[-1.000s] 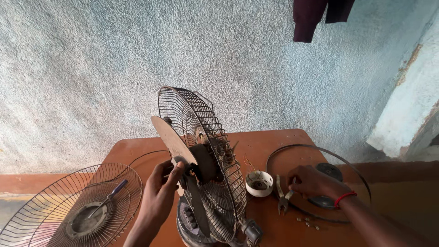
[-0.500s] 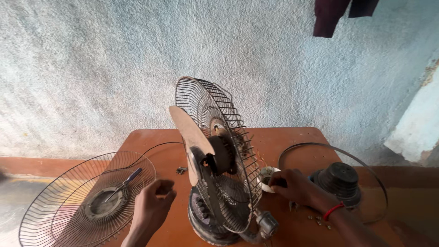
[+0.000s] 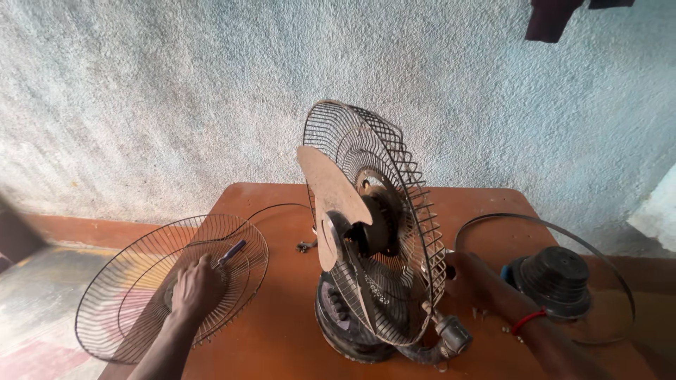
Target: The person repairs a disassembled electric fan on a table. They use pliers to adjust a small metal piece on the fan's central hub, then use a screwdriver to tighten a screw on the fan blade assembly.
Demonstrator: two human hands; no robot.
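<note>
In front of you the reddish-brown tabletop [image 3: 282, 331] stands against a rough, pale plastered wall [image 3: 176, 84]. A dark garment [image 3: 556, 17] hangs at the upper right. A small metal fitting [image 3: 305, 246] lies loose on the tabletop.

Rough pale grey plaster wall [image 3: 176, 91] fills the backdrop, evenly lit by daylight. Reddish-brown wooden table [image 3: 282, 331] set against it. Red-painted skirting band [image 3: 84, 229] along the wall foot, left. Worn, patchy floor [image 3: 35, 295] lower left. Dark cloth [image 3: 556, 17] hangs top right.
</note>
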